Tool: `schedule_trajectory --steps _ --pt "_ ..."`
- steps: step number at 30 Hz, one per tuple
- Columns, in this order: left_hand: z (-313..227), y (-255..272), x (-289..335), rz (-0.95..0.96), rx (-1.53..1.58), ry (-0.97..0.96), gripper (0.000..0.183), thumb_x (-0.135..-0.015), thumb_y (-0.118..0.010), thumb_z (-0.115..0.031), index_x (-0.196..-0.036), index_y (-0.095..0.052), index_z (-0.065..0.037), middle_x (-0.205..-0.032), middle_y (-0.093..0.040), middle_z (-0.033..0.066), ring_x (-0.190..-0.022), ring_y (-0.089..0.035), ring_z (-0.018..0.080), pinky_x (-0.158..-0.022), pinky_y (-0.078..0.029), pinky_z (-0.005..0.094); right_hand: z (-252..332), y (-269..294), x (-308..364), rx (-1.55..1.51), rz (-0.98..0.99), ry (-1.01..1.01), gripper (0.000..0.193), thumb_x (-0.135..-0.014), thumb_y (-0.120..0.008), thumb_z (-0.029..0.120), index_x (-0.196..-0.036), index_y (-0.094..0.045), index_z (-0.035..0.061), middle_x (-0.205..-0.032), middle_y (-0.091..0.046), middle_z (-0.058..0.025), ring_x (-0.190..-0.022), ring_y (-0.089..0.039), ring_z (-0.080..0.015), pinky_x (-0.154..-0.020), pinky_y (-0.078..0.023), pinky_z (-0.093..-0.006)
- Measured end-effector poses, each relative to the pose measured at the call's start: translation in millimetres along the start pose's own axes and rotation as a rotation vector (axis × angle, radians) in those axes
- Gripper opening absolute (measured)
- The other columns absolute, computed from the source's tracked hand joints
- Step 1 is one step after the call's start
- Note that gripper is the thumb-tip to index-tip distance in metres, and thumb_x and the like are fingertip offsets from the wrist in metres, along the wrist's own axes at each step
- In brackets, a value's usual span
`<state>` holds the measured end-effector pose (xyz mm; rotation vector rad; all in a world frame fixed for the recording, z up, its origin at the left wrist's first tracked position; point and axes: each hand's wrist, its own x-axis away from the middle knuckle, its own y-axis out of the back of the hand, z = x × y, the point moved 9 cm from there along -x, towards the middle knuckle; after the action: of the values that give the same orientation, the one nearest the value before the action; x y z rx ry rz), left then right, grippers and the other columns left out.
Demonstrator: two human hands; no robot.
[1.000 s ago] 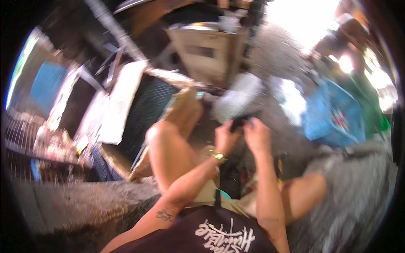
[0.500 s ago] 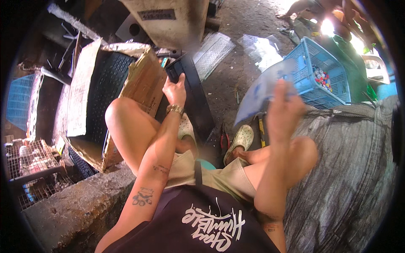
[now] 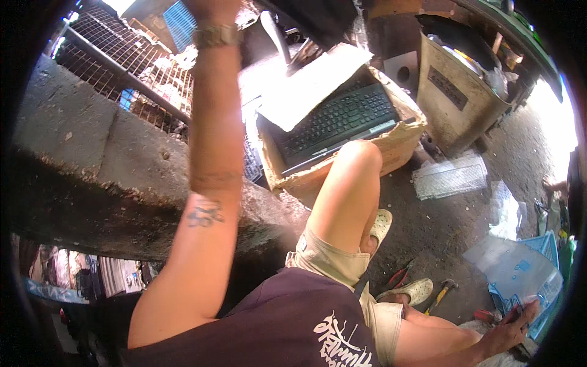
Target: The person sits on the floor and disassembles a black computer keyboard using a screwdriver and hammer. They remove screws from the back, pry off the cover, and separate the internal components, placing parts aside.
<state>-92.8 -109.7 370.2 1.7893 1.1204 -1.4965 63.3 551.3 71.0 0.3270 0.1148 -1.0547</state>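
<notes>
My left arm reaches far up and away. Only the back of my left hand (image 3: 211, 9) shows at the top edge, and its fingers are cut off. Low at the right, my right hand (image 3: 516, 324) is closed on the lower edge of a clear, bluish plastic sheet (image 3: 513, 269), which tilts up in front of a blue plastic crate (image 3: 549, 248). Beyond my left knee, a torn cardboard box (image 3: 400, 137) holds a black keyboard (image 3: 342, 119) with a dark casing. A pale flap (image 3: 312, 92) leans over it.
Near my foot lie red-handled pliers (image 3: 400, 275) and a yellow-handled hammer (image 3: 440, 296). A rough concrete ledge (image 3: 85, 140) runs along the left, with a wire cage (image 3: 125, 55) behind it. A dirty bin (image 3: 455, 104) stands beyond, with stacked clear panels (image 3: 451, 177) before it.
My view has swung left. My left hand has moved from a black casing between my knees to the far left; that casing no longer shows there. My right hand has lowered with the sheet.
</notes>
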Motion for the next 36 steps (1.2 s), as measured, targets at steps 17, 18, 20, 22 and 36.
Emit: schedule_trajectory --steps 17,18,20,22,36 --pt "378 59 -5 0.581 -0.94 0.201 0.079 -0.069 -0.076 -0.05 -0.122 -0.061 0.007 -0.124 -0.063 0.0254 -0.113 -0.062 0.0374 -0.093 -0.052 0.0422 65 -76 43 0.239 0.371 0.05 0.032 -0.097 -0.065 0.036 -0.098 -0.069 0.0044 -0.076 -0.056 0.0034 -0.066 -0.049 -0.0076 -0.057 -0.039 -0.0264" --pt "341 18 9 0.561 -0.724 0.191 0.074 -0.072 -0.076 -0.045 -0.123 -0.061 0.006 -0.125 -0.063 0.0236 -0.113 -0.062 0.0352 -0.092 -0.052 0.0405 72 -85 45 0.186 0.388 0.055 0.031 -0.097 -0.065 0.035 -0.093 -0.07 0.0045 -0.073 -0.056 0.0043 -0.064 -0.049 -0.0076 -0.057 -0.04 -0.0275" --pt "242 -49 54 0.58 -0.243 0.211 0.063 -0.078 -0.074 -0.035 -0.125 -0.06 0.004 -0.127 -0.064 0.0202 -0.113 -0.063 0.0308 -0.092 -0.052 0.0373 92 -113 45 0.052 0.431 0.255 0.03 -0.096 -0.066 0.035 -0.095 -0.07 0.0051 -0.074 -0.063 0.0015 -0.052 -0.043 -0.0036 -0.045 -0.032 -0.0243" --pt "119 -92 115 0.744 0.191 0.304 0.053 -0.084 -0.073 -0.026 -0.127 -0.059 0.002 -0.129 -0.064 0.0168 -0.113 -0.063 0.0264 -0.091 -0.052 0.034 83 -133 37 -0.047 0.524 0.089 0.029 -0.095 -0.068 0.031 -0.096 -0.07 0.0024 -0.074 -0.064 -0.0001 -0.044 -0.036 -0.0018 -0.039 -0.025 -0.0235" --pt "-129 -220 485 1.4 0.63 1.075 0.024 -0.103 -0.044 -0.004 -0.116 -0.06 0.006 -0.106 -0.072 0.0163 -0.089 -0.072 0.0196 -0.077 -0.06 0.0315 -107 -191 12 -0.31 0.493 -0.428 0.044 -0.097 -0.061 0.049 -0.093 -0.066 0.005 -0.063 -0.056 -0.0031 -0.038 -0.033 -0.0045 -0.036 -0.022 -0.0214"
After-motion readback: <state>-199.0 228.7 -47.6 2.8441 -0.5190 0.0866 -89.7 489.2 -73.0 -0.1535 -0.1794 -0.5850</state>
